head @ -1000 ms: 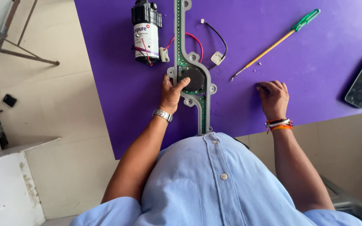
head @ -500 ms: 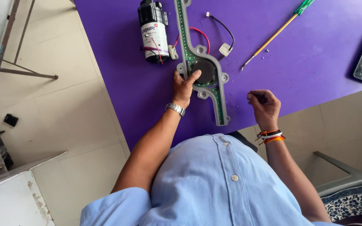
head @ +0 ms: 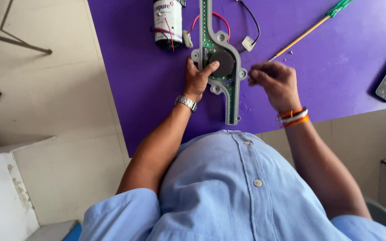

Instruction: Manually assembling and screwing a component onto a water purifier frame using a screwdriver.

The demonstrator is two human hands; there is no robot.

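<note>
Left hand [head: 197, 80] reaches toward twelve o'clock, thumb out toward two o'clock. Right hand [head: 275, 82] hovers at its three o'clock, fingertips pinched.
</note>
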